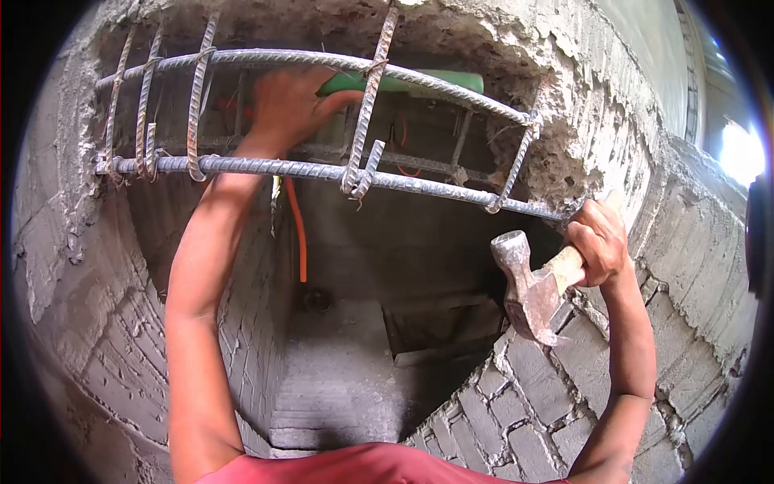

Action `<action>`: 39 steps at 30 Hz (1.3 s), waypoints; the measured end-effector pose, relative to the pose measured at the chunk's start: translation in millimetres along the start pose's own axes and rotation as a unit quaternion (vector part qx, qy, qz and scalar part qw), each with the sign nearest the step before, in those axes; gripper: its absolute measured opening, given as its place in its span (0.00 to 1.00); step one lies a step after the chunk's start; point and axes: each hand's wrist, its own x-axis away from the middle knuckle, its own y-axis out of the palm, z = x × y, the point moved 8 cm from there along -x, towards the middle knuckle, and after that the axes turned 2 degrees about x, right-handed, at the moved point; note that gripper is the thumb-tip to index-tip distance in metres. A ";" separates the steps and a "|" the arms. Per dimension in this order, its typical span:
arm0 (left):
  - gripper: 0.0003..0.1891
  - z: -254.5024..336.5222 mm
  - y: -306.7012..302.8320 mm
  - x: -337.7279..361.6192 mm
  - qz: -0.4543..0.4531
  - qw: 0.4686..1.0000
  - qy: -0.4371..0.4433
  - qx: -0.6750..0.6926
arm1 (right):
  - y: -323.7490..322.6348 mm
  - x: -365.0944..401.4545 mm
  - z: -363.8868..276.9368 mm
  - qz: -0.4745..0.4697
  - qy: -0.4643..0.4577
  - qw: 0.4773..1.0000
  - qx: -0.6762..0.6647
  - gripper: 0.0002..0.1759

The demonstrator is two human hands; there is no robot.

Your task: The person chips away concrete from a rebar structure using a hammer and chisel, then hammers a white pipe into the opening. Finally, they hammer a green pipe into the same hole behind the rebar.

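My left hand (pixel 294 105) reaches up behind the rebar bars and is closed round the left end of a green tube (pixel 435 81), which lies behind the upper bar. Two long steel bars (pixel 322 169), tied with bent stirrups (pixel 372 89), cross the opening in the concrete. At the right end of the lower bar, my right hand (pixel 598 242) grips the short wooden handle of a hammer (pixel 528 290). The hammer's metal head hangs left of the hand, below the lower bar.
Rough broken concrete (pixel 564 145) edges the opening at the upper right. An orange tube (pixel 297 230) hangs below the bars. Block walls (pixel 540 387) stand on both sides, with a grey floor (pixel 339 379) far below.
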 end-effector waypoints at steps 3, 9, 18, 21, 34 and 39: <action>0.24 -5.9 1.0 0.8 -0.027 0.995 -0.039 0.084 | 5.1 0.6 7.0 -0.019 0.034 0.999 0.011 0.33; 0.26 -2.4 3.3 -1.7 -0.073 0.995 -0.027 0.057 | 11.3 3.9 11.2 -0.010 0.040 0.999 0.030 0.34; 0.17 -4.9 33.1 -1.7 -0.046 0.998 -0.001 -0.051 | 17.6 -15.2 6.2 -0.031 -0.002 0.999 0.045 0.33; 0.18 -0.2 30.9 -4.7 -0.082 0.993 -0.021 -0.081 | 16.6 -19.5 4.1 -0.044 0.001 0.998 0.048 0.33; 0.08 5.1 12.9 -6.6 0.077 0.994 0.043 -0.061 | -17.4 -44.1 -12.6 0.099 0.072 0.992 -0.002 0.28; 0.08 9.4 7.2 -9.0 0.104 0.992 0.060 -0.026 | 25.9 -7.4 -9.8 0.249 0.128 0.951 -0.129 0.12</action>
